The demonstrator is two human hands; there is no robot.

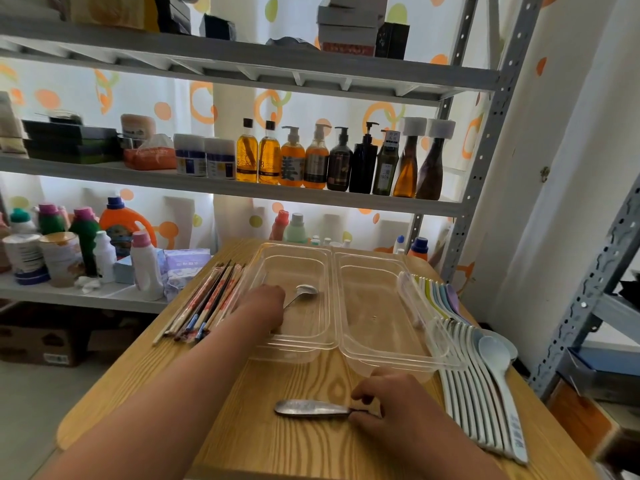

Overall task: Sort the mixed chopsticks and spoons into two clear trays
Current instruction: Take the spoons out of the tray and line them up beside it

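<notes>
Two clear trays stand side by side on the wooden table: the left tray (322,268) and the right tray (377,355). My left hand (265,303) reaches into the left tray and holds a metal spoon (306,290) by its handle, bowl pointing away. My right hand (391,400) pinches the handle of a second metal spoon (310,408) lying on the table in front of the trays. A bundle of chopsticks (204,303) lies left of the trays. A row of white and pastel plastic spoons (485,368) lies along the right side.
The wooden table (242,438) has its left edge near the chopsticks. Behind it, grey metal shelves (221,188) carry bottles, cans and boxes. A second metal rack (595,271) stands close on the right.
</notes>
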